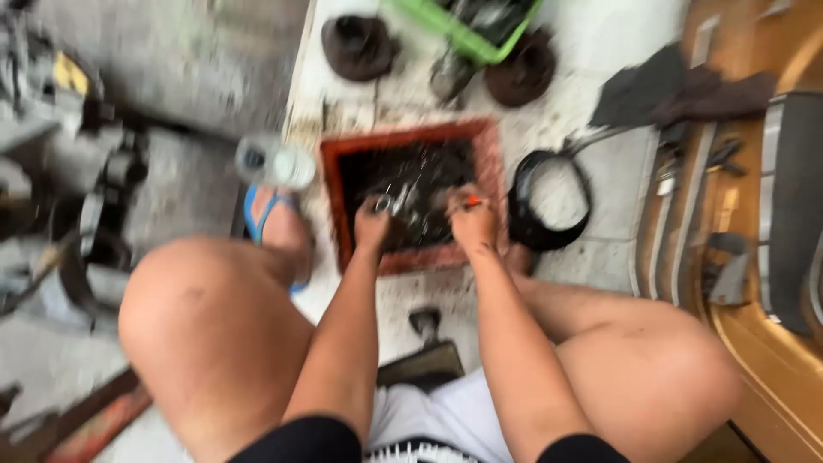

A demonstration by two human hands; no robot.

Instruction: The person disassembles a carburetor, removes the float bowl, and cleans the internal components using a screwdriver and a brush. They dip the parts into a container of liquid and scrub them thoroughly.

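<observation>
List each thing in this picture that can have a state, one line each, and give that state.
Red rectangular metal tray: flat on the floor, holding dark liquid and parts.
Left hand: in the tray, gripping a small round metal part.
Right hand: in the tray, closed on an orange-tipped tool.
Black rubber ring: lying flat beside the tray.
Green plastic basket: tilted, filled with parts.

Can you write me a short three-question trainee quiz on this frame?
1. True or false: both hands are over the red tray.
2. What does the left hand hold? A) a small metal ring-shaped part B) a hammer C) a cloth
3. What colour is the small thing in the right hand?

Key:
1. True. The tray holds dark liquid and small parts.
2. A, though blur hides its details.
3. Orange-red; what it is cannot be told.
</observation>
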